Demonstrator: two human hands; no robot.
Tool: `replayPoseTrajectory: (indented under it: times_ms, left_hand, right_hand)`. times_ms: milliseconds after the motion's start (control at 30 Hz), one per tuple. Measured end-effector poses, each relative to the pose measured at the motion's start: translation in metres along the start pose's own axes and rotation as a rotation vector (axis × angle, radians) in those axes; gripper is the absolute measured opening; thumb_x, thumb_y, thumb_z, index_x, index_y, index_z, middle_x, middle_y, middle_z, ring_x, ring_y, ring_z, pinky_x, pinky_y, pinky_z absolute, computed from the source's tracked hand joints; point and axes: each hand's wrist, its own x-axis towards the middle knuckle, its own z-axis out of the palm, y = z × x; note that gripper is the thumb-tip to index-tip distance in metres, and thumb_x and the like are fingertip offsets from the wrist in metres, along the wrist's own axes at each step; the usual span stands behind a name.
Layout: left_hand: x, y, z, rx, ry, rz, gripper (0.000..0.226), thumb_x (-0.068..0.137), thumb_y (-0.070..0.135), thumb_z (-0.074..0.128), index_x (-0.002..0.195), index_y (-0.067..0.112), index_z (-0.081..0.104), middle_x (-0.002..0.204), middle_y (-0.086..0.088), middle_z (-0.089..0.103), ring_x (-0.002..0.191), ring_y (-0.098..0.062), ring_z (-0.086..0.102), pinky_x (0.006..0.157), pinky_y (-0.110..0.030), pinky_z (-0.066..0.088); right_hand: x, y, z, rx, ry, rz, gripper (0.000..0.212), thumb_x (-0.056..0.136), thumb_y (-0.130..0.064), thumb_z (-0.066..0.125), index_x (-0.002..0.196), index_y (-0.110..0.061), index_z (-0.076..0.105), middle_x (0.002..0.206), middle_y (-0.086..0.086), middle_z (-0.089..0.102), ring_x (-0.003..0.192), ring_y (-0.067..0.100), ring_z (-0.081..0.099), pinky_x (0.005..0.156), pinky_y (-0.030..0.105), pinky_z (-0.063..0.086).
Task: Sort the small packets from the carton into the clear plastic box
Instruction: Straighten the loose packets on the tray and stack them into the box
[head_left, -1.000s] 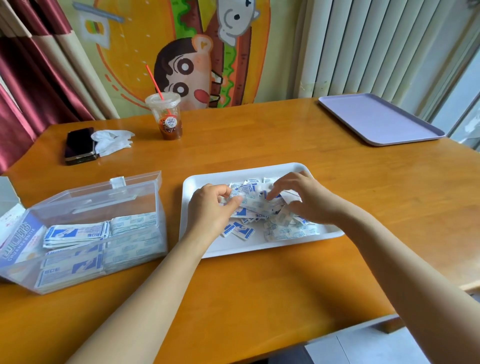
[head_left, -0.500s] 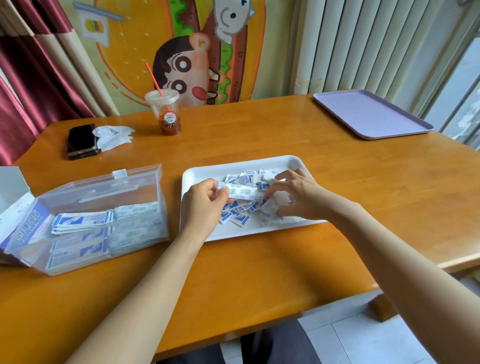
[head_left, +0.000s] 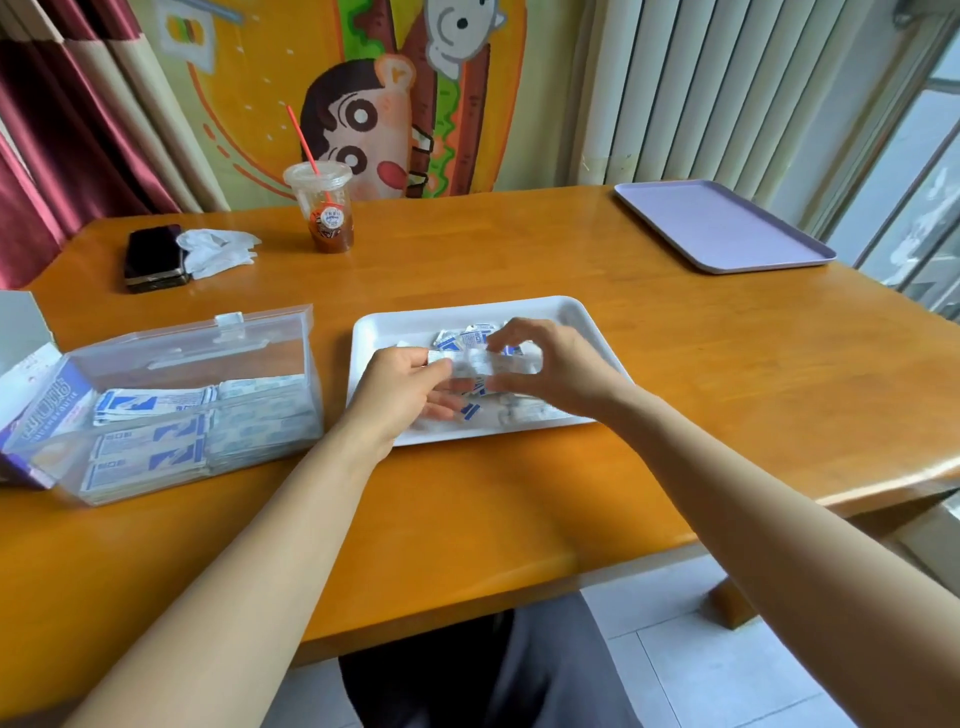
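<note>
— What were the fingers (head_left: 440, 366) doing?

— The left hand (head_left: 400, 387) pinched one end of a thin bundle (head_left: 475, 361) of packets between thumb and curled fingers. The right hand (head_left: 553, 371) curved round the other end, forefinger above and thumb below. The bundle was blurred, so I could not count what was in it.

— Where was it held?

— Just above the middle of the tray (head_left: 374, 332), clear of the loose packets (head_left: 467, 336) lying in it. Those were white with blue marks, heaped mostly toward the tray's far and right parts, and partly hidden under both hands.

— And the box (head_left: 208, 353)?

— Just left of the tray, lid tipped up behind it. Flat stacks (head_left: 150, 402) of packets lay inside, in rows.

— The carton (head_left: 36, 410)?

— Farther left of the tray, against the box's far side, open and cut off by the picture's edge.

— Anything else on the bench (head_left: 519, 249)?

— Beyond the tray and a little left stood a lidded cup (head_left: 324, 208) with a red straw (head_left: 304, 137) and some brown drink. Farther left of that lay a dark phone (head_left: 153, 257) touching a white wad (head_left: 218, 249). A lilac tray (head_left: 722, 226) sat well apart, beyond the tray to its right, near the bench's corner.
</note>
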Motion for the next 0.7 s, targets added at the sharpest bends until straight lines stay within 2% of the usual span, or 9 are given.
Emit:
replayPoseTrajectory:
  times_ms: [100,200,300,367,467,533,633,700]
  left_hand:
    - [-0.003,0.005,0.002,-0.090,-0.082,-0.041,0.019,0.098,0.009,0.048,0.101,0.005,0.066,0.085,-0.011,0.072,0.066,-0.021,0.070,0.065,-0.029,0.057]
    - [-0.004,0.008,-0.002,-0.118,-0.157,-0.091,0.030,0.101,0.010,0.038,0.113,-0.007,0.060,0.093,-0.021,0.070,0.072,-0.025,0.070,0.067,-0.030,0.058]
    - [0.001,0.011,-0.006,-0.152,-0.225,-0.124,0.045,0.102,0.026,0.032,0.111,-0.006,0.062,0.098,-0.026,0.070,0.083,-0.033,0.070,0.076,-0.037,0.057]
    - [0.006,0.010,-0.007,-0.129,-0.209,-0.083,0.044,0.102,0.034,0.038,0.101,0.001,0.067,0.088,-0.020,0.072,0.080,-0.033,0.071,0.078,-0.040,0.056]
    - [0.014,0.001,-0.008,-0.061,-0.106,0.039,0.029,0.102,0.020,0.045,0.090,0.007,0.067,0.073,-0.011,0.072,0.066,-0.028,0.071,0.075,-0.043,0.054]
    - [0.015,-0.003,-0.008,-0.046,-0.062,0.071,0.030,0.103,0.016,0.042,0.088,0.010,0.067,0.071,-0.010,0.071,0.062,-0.023,0.069,0.070,-0.040,0.055]
    - [0.015,-0.006,-0.011,-0.023,-0.059,0.079,0.030,0.104,0.018,0.039,0.089,0.009,0.063,0.079,-0.015,0.073,0.059,-0.021,0.068,0.057,-0.032,0.052]
    - [0.019,-0.010,-0.014,0.007,-0.071,0.089,0.030,0.103,0.024,0.041,0.090,0.005,0.060,0.077,-0.012,0.074,0.060,-0.025,0.069,0.058,-0.037,0.052]
  right_hand:
    - [-0.003,-0.011,0.012,-0.011,0.019,-0.043,0.042,0.073,-0.043,0.079,0.100,-0.017,0.062,0.100,-0.008,0.068,0.097,0.015,0.062,0.086,0.038,0.047]
    - [0.001,-0.014,0.019,-0.022,0.033,-0.105,0.040,0.073,-0.038,0.080,0.095,-0.014,0.057,0.088,-0.012,0.061,0.087,0.020,0.063,0.081,0.042,0.047]
    - [0.006,-0.017,0.022,-0.040,0.013,-0.102,0.036,0.075,-0.031,0.078,0.096,-0.016,0.053,0.086,-0.015,0.055,0.083,0.020,0.059,0.083,0.044,0.045]
    - [0.009,-0.019,0.024,-0.038,0.021,-0.104,0.035,0.076,-0.029,0.078,0.096,-0.016,0.052,0.084,-0.016,0.052,0.078,0.018,0.054,0.080,0.042,0.044]
    - [0.012,-0.022,0.024,0.047,-0.022,-0.083,0.039,0.076,-0.030,0.077,0.101,-0.019,0.050,0.090,-0.011,0.056,0.084,0.016,0.055,0.075,0.031,0.043]
    - [0.013,-0.023,0.020,0.141,-0.084,-0.047,0.038,0.082,-0.031,0.072,0.111,-0.021,0.049,0.099,-0.004,0.059,0.091,0.015,0.057,0.075,0.027,0.046]
    - [0.019,-0.023,0.014,0.129,-0.078,-0.022,0.020,0.093,-0.019,0.057,0.112,-0.017,0.057,0.094,-0.003,0.061,0.088,0.017,0.061,0.078,0.032,0.051]
    - [0.027,-0.022,0.015,0.098,-0.069,-0.006,0.016,0.092,-0.012,0.055,0.106,-0.014,0.065,0.089,-0.003,0.063,0.085,0.015,0.061,0.080,0.034,0.051]
